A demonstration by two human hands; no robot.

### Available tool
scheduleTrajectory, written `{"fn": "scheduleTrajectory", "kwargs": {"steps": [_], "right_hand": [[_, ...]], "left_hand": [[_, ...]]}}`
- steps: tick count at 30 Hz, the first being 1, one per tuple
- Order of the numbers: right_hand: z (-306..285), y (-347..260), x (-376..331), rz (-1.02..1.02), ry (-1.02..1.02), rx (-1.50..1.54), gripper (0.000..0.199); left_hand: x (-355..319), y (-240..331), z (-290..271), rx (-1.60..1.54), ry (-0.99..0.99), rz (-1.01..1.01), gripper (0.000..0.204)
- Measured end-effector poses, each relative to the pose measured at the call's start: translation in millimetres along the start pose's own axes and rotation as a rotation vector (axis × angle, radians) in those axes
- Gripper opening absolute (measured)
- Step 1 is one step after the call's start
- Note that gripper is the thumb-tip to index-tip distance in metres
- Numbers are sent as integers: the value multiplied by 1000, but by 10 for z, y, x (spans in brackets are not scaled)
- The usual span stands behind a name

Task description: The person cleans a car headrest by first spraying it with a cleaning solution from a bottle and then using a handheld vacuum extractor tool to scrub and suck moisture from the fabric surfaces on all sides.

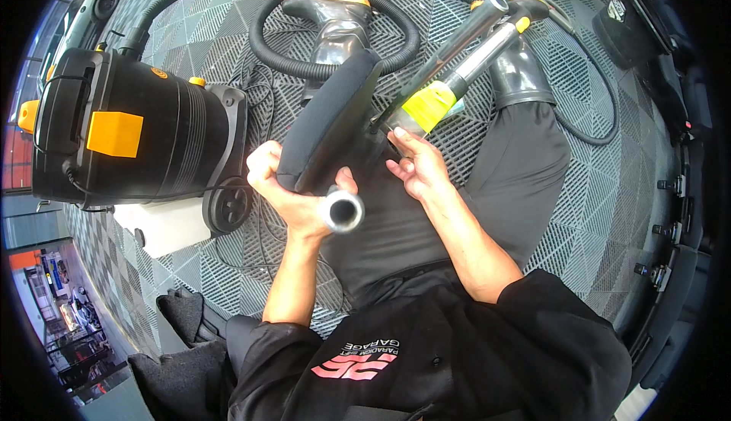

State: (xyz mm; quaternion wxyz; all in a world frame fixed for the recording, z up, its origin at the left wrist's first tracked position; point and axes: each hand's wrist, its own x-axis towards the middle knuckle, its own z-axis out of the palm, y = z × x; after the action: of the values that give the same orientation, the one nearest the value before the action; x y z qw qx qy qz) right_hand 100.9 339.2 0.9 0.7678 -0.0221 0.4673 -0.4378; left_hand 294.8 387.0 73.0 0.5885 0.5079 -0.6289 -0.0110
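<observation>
My left hand (285, 192) is wrapped round the lower end of a black padded car headrest (327, 120), held tilted over my lap. One metal headrest post (343, 212) points up with its round end beside my left thumb. A second shiny post (461, 44) reaches away toward the far right. Alongside that post lies a vacuum wand with a clear nozzle (407, 120) and a bright yellow-green label (428, 107). My right hand (419, 166) has its fingers bent, the fingertips at the nozzle's near end. The headrest's underside is mostly hidden.
A black vacuum cleaner (145, 128) with orange parts stands at left. Its ribbed hose (411, 36) loops past my black boots (335, 29). Thin cables (263, 101) lie on the grey tiled floor (609, 208). Black seat parts (678, 299) border the right; dark carpet pieces (183, 360) lie lower left.
</observation>
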Motion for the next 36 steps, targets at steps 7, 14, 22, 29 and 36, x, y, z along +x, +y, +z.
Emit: {"fn": "scheduleTrajectory", "kwargs": {"steps": [7, 14, 22, 29, 36], "right_hand": [[-110, -26, -91, -10, -68, 11, 44], [-154, -112, -196, 17, -79, 40, 38], [-293, -1, -42, 32, -77, 25, 38], [-421, 2, 38, 57, -143, 88, 34], [-382, 26, 96, 43, -199, 221, 32]], "left_hand": [[222, -155, -114, 137, 40, -168, 80], [407, -258, -24, 144, 61, -175, 80], [376, -91, 80, 62, 40, -215, 77], [447, -33, 78, 114, -114, -192, 83], [444, -25, 75, 115, -122, -206, 84]]}}
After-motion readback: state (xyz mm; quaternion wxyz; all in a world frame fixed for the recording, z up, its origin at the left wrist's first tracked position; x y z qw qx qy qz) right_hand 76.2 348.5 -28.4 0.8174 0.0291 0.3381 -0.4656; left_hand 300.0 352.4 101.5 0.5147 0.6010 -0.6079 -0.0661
